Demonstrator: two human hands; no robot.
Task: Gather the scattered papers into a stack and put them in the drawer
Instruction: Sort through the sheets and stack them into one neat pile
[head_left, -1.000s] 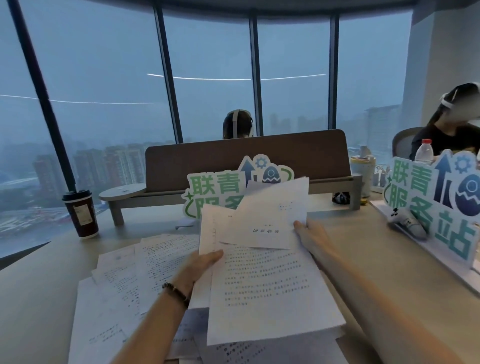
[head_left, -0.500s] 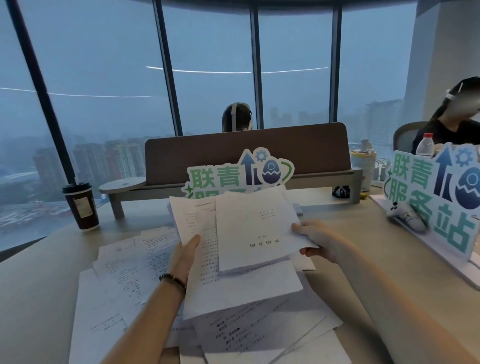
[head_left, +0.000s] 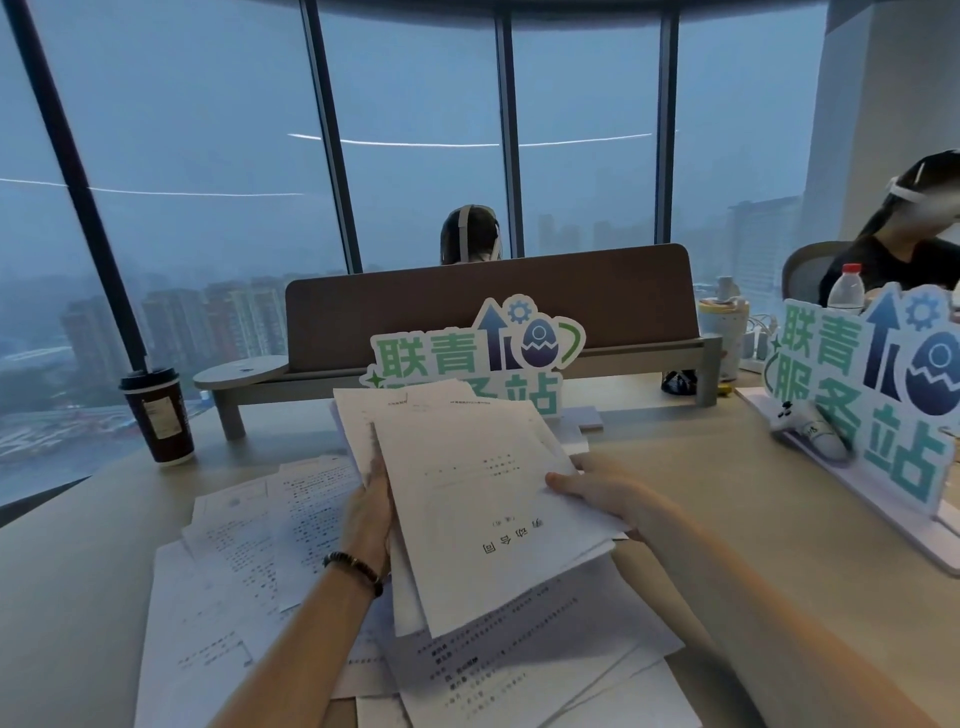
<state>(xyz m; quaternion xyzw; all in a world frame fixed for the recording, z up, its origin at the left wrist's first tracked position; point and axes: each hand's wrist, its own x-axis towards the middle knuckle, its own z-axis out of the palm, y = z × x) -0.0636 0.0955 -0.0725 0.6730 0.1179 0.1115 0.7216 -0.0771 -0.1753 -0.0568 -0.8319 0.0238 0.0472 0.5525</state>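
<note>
Holding one sheaf of papers (head_left: 483, 499) — two hands, left hand (head_left: 370, 512) and right hand (head_left: 605, 491), each grip closed on it.

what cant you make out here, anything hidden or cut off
Head view only:
- Drawer: not in frame.
- Left hand fingers: behind the held papers.
- Loose sheets: print too small to read, lower ones cut by the bottom edge.
- Right-side sign: clipped by the right edge.

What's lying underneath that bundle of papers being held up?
Under the held bundle, gripped by the left hand and right hand, more loose printed sheets lie overlapping on the desk. How many sheets, and anything beneath them, is covered.
</note>
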